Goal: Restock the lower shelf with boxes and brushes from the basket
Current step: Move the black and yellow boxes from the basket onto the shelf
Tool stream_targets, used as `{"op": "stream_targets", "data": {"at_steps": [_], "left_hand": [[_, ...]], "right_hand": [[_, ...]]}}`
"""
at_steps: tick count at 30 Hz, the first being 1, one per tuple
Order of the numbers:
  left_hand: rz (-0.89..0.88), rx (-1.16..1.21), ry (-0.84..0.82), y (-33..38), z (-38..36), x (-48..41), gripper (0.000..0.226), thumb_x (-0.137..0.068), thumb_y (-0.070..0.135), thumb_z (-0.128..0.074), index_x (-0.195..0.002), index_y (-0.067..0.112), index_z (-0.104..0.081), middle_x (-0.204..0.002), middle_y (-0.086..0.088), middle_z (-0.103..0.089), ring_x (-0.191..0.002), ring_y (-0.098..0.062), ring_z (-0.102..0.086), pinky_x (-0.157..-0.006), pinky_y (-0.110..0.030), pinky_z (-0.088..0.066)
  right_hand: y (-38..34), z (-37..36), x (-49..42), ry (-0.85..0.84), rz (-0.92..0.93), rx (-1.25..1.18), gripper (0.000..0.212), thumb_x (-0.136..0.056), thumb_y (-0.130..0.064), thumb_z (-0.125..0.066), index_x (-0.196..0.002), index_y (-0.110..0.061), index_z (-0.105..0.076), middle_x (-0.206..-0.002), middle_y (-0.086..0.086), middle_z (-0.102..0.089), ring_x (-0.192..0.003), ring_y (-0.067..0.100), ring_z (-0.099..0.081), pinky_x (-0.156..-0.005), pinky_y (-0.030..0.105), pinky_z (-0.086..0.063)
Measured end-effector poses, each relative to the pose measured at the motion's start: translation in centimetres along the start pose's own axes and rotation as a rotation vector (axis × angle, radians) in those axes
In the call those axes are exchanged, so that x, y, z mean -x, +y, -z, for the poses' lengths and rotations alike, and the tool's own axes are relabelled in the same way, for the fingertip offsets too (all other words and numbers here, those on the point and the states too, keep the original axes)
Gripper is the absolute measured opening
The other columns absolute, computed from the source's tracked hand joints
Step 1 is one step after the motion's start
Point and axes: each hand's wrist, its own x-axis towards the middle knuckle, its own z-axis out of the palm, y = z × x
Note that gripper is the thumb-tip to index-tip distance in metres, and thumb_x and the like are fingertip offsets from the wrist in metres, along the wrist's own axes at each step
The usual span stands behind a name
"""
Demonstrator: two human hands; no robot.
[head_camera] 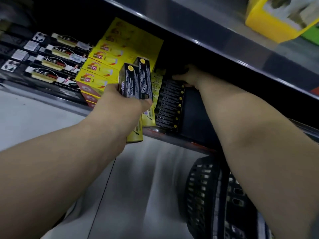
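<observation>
My left hand (119, 100) grips two black boxes (138, 80) with yellow seals, held upright in front of the lower shelf (174, 138). My right hand (188, 77) reaches deep into the shelf and rests on the far end of a row of black boxes (170, 105) stacked there; its fingers are partly hidden in shadow. Yellow boxes (150, 118) stand beside that row, behind my left hand. Packaged brushes (51, 62) lie in rows at the left of the shelf. The black basket (205, 195) sits on the floor at the lower right, partly behind my right forearm.
A stack of yellow and red boxes (103, 66) fills the shelf's middle left. The upper shelf board (224, 49) overhangs my right hand. A yellow carton (276, 19) stands on the upper shelf. A dark gap (195, 114) lies right of the black row. Grey floor (138, 187) is below.
</observation>
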Motion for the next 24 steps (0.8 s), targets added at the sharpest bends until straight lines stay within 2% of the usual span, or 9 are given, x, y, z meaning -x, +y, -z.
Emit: {"op": "stream_targets", "data": {"at_steps": [2, 4, 7, 10, 14, 19, 20, 22, 24], "left_hand": [[-0.012, 0.003, -0.002, 0.0, -0.1, 0.0, 0.039, -0.078, 0.016, -0.074, -0.098, 0.027, -0.042, -0.093, 0.004, -0.065, -0.09, -0.016, -0.062, -0.074, -0.032, -0.049], [-0.022, -0.012, -0.003, -0.1, -0.3, 0.0, 0.039, -0.077, 0.016, -0.074, -0.1, 0.027, -0.044, -0.094, 0.004, -0.066, -0.091, -0.017, -0.063, -0.078, -0.034, -0.05], [-0.012, -0.036, 0.004, -0.2, -0.5, 0.1, 0.048, -0.077, 0.017, -0.074, -0.116, 0.021, -0.048, -0.101, 0.001, -0.067, -0.094, -0.021, -0.064, -0.087, -0.042, -0.051], [-0.016, -0.047, 0.022, -0.3, -0.6, 0.0, 0.055, -0.076, 0.018, -0.075, -0.123, 0.021, -0.046, -0.102, 0.002, -0.066, -0.094, -0.02, -0.064, -0.084, -0.038, -0.051], [-0.037, -0.048, 0.014, -0.4, -0.9, 0.3, 0.046, -0.076, 0.018, -0.075, -0.111, 0.024, -0.046, -0.093, 0.005, -0.066, -0.087, -0.016, -0.063, -0.074, -0.031, -0.05], [-0.055, -0.014, -0.004, -0.2, -1.1, 0.3, 0.044, -0.076, 0.017, -0.076, -0.104, 0.025, -0.043, -0.087, 0.008, -0.063, -0.08, -0.009, -0.061, -0.062, -0.023, -0.046], [-0.062, -0.013, -0.006, -0.1, -1.1, 0.4, 0.045, -0.075, 0.017, -0.076, -0.104, 0.025, -0.042, -0.085, 0.01, -0.062, -0.076, -0.005, -0.059, -0.057, -0.02, -0.045], [-0.069, -0.015, -0.018, 0.0, -1.1, 0.7, 0.05, -0.074, 0.019, -0.077, -0.109, 0.027, -0.042, -0.078, 0.014, -0.055, -0.067, 0.003, -0.051, -0.045, -0.012, -0.041], [-0.066, -0.028, -0.028, 0.1, -1.3, 1.0, 0.06, -0.073, 0.021, -0.078, -0.122, 0.024, -0.045, -0.075, 0.016, -0.049, -0.064, 0.004, -0.045, -0.045, -0.014, -0.037]], "right_hand": [[0.2, 0.0, -0.7, -0.021, 0.036, 0.207, 0.067, -0.087, -0.018, -0.065, -0.143, -0.008, -0.03, -0.141, 0.014, -0.041, -0.127, 0.03, -0.043, -0.097, 0.03, -0.035], [0.6, -0.3, -1.4, -0.043, 0.086, 0.35, 0.06, -0.091, -0.014, -0.059, -0.143, -0.007, -0.031, -0.14, 0.016, -0.042, -0.124, 0.03, -0.044, -0.093, 0.028, -0.036], [1.0, -0.9, -1.9, -0.104, 0.084, 0.458, 0.052, -0.098, -0.011, -0.044, -0.147, -0.011, -0.025, -0.143, 0.017, -0.04, -0.124, 0.03, -0.044, -0.097, 0.031, -0.037], [1.7, -1.3, -2.1, -0.178, 0.052, 0.514, 0.055, -0.1, -0.012, -0.036, -0.15, -0.016, -0.013, -0.148, 0.014, -0.034, -0.129, 0.029, -0.041, -0.101, 0.033, -0.035], [1.7, -1.1, -1.3, -0.189, 0.077, 0.592, 0.039, -0.098, -0.006, -0.037, -0.137, -0.001, -0.04, -0.13, 0.018, -0.051, -0.115, 0.029, -0.051, -0.09, 0.03, -0.041], [-1.2, 0.5, 2.1, -0.255, 0.159, 0.709, 0.032, -0.094, -0.008, -0.048, -0.125, -0.002, -0.047, -0.116, 0.015, -0.054, -0.103, 0.027, -0.053, -0.08, 0.029, -0.042], [-2.0, 1.1, 3.1, -0.262, 0.194, 0.681, 0.041, -0.09, -0.01, -0.057, -0.128, -0.006, -0.042, -0.119, 0.013, -0.052, -0.106, 0.027, -0.052, -0.081, 0.028, -0.042], [-3.5, 2.4, 6.0, -0.287, 0.29, 0.531, 0.09, -0.078, -0.015, -0.074, -0.147, -0.014, -0.016, -0.141, 0.013, -0.04, -0.122, 0.026, -0.046, -0.092, 0.027, -0.042], [-4.6, 3.5, 10.0, -0.3, 0.475, 0.328, 0.112, -0.068, -0.018, -0.082, -0.149, -0.021, -0.005, -0.152, 0.009, -0.025, -0.128, 0.018, -0.038, -0.096, 0.018, -0.036]]}}
